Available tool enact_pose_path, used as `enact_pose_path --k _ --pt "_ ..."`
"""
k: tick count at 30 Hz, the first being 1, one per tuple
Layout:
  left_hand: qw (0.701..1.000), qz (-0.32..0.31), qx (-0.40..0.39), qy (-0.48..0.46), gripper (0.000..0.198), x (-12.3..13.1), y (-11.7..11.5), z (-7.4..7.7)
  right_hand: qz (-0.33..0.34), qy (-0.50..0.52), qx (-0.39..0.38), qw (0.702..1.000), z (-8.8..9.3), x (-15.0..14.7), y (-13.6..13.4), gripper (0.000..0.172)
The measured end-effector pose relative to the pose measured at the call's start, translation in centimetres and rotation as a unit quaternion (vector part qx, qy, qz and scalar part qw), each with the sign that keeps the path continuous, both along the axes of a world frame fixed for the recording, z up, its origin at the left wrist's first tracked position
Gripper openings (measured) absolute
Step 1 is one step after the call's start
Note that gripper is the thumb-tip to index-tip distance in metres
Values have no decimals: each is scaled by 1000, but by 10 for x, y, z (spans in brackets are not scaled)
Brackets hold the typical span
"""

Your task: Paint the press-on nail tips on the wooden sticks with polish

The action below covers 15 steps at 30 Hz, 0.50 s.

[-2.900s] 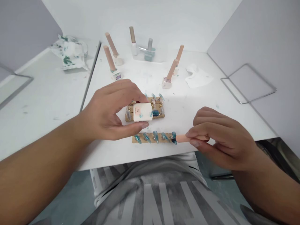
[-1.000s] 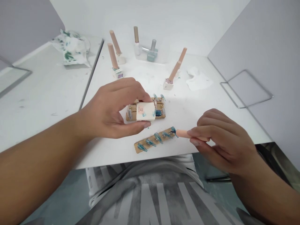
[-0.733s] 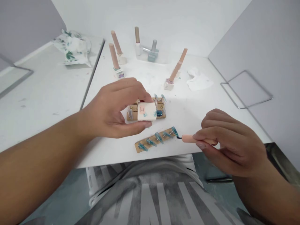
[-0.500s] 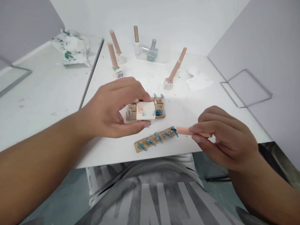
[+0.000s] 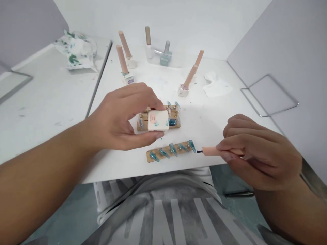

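Between thumb and fingers, my left hand point(image 5: 127, 117) grips a white nail polish bottle point(image 5: 158, 120), tipped on its side with its dark blue neck point(image 5: 173, 122) facing right. Beneath the bottle lies a wooden stand point(image 5: 143, 126) with false nails on it, partly covered by my hand. My right hand point(image 5: 260, 153) pinches a pink-capped nail polish brush point(image 5: 212, 151). The dark bristles point left, just short of the rightmost teal false nail point(image 5: 192, 146). Several teal nails sit slantwise along a second wooden strip point(image 5: 150, 158) near the table's front edge.
Pink-capped polish bottles stand at back left point(image 5: 125, 64) and right point(image 5: 189, 80). A clear tray point(image 5: 176, 63) holds a teal bottle point(image 5: 166, 58). A crumpled tissue point(image 5: 217, 86) lies right, a stained packet point(image 5: 79, 54) far left. Wire handles point(image 5: 270, 95) stick out from the right panel.
My right hand has drawn the brush rightward, and its tip has come off the rightmost nail. The wooden strip has turned slightly. My left hand keeps the bottle nearly still.
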State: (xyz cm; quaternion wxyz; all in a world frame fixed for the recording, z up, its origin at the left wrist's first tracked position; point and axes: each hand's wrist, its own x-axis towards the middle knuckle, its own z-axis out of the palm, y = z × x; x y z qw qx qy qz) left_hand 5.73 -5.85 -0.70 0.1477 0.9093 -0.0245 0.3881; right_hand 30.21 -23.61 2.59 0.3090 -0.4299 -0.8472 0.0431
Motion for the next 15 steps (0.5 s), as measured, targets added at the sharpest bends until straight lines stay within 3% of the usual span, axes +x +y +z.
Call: enact_pose_path --k 6,15 --pt "1000 -4 3 -8 35 1 0 1 -29 -10 9 999 -4 -2 1 16" --pt "1000 -2 0 -7 35 0 -1 1 -3 0 -25 1000 -1 2 0 12"
